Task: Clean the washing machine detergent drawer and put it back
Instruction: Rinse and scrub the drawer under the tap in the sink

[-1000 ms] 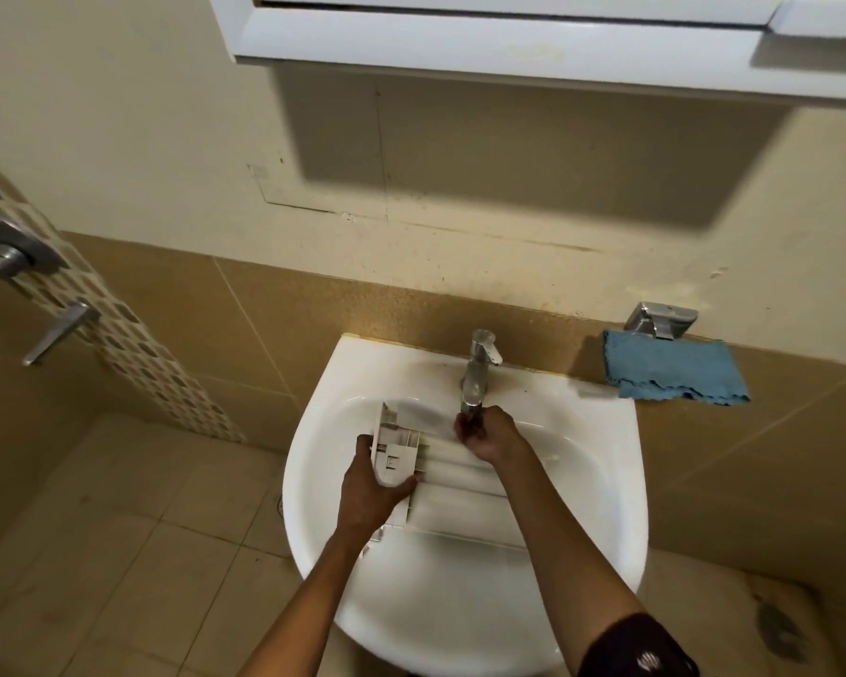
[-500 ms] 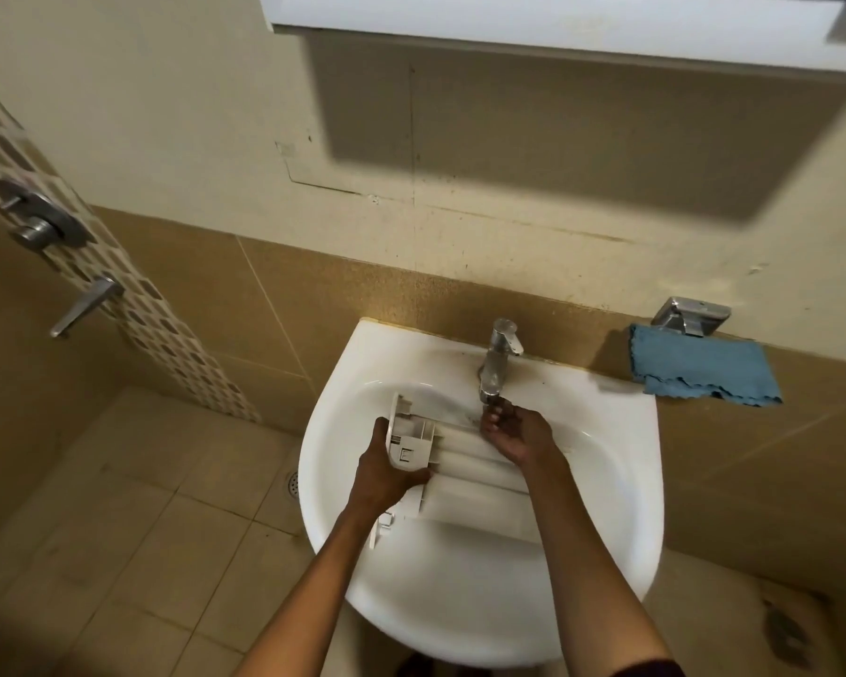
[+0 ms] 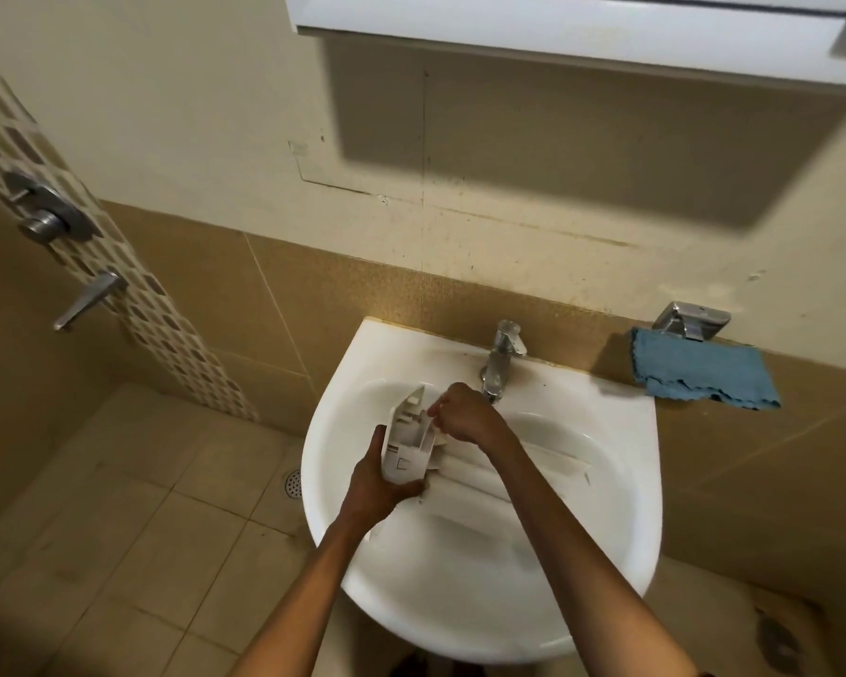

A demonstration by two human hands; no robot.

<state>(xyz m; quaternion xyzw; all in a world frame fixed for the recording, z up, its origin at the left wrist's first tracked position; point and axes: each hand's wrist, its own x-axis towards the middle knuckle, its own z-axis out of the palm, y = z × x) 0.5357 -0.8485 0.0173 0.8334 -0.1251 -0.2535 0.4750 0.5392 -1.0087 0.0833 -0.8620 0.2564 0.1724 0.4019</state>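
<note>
White plastic detergent drawer (image 3: 408, 444) is lying across the bowl of a white ceramic wall-mounted basin (image 3: 648, 486). Its compartmented end is tilting up toward the basin's left edge, and its long body is stretching toward the right edge. The left hand (image 3: 377, 486) is gripping that raised end, with the thumb running up the outer wall and the fingers wrapping underneath. The right hand (image 3: 465, 417) is reaching over from the back edge with bent fingers, the tips dipping among the drawer's partitions. Whether they are pinching a part or only rubbing it cannot be told.

A chrome single-lever tap (image 3: 501, 354) is standing at the basin's back edge, just behind the right hand. A blue cloth (image 3: 699, 371) is hanging from a chrome wall holder (image 3: 692, 321) beyond the back right corner. A round metal floor drain (image 3: 292, 482) is sitting in the beige tiles left of the basin.
</note>
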